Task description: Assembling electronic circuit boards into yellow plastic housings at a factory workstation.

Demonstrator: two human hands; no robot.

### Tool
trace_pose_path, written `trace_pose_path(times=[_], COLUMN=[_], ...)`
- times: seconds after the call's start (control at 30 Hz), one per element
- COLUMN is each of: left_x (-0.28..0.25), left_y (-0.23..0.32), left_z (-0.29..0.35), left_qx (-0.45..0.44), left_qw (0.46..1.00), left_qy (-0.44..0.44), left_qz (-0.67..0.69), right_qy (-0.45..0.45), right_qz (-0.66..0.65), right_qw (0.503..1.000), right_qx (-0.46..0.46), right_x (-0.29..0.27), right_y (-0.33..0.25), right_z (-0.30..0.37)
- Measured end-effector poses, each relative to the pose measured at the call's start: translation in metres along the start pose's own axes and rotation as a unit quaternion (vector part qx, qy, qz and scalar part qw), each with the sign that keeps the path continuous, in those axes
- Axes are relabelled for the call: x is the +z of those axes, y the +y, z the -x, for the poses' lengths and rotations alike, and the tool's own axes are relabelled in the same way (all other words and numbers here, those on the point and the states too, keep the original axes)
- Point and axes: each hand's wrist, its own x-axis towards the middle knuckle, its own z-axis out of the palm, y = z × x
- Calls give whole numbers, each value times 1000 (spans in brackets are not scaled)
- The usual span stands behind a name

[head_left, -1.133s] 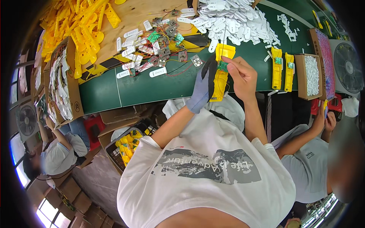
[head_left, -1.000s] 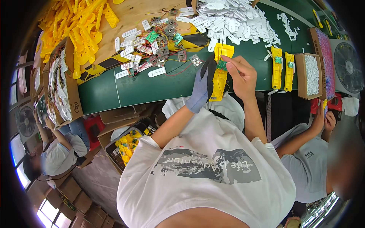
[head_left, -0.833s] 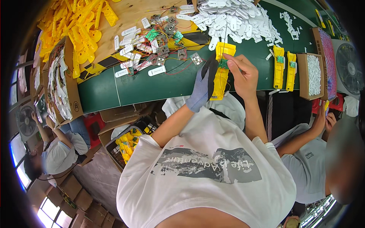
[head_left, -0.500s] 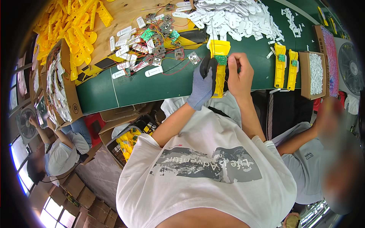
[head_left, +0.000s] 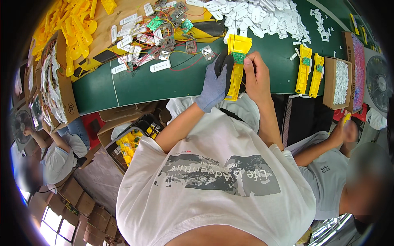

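My left hand, in a grey-blue glove with black fingers, grips a long yellow plastic housing by its left side, above the table's near edge. A small green circuit board sits in the upper part of the housing, and thin dark wires run up past it. My bare right hand is closed in a pinch, thumb and forefinger at the board's right edge. Whether a tiny part is also between those fingertips, I cannot make out. A loose grey module with red wire lies left of the housing.
Wired modules and white covers lie left on the green table. White covers heap behind my hands. Two yellow housings with boards and a box of small white parts are right. Co-workers sit on both sides.
The view has shifted slightly, and the housing's lower end now leans more to the left. Both hands keep their hold. The right co-worker's hand now shows a small yellow piece.
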Motion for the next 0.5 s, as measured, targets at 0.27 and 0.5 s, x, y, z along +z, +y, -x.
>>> trace_pose_path(times=[0.27,0.5], left_x=[-1,3], left_y=[-1,10], left_z=[4,4], left_qx=[82,0], left_qw=[996,998], left_qy=[-18,-2], left_qz=[38,67], right_qy=[-9,12], right_qz=[1,69], right_qw=[1000,997], right_qx=[24,-27], right_x=[3,-1], right_y=[1,2], right_z=[3,6])
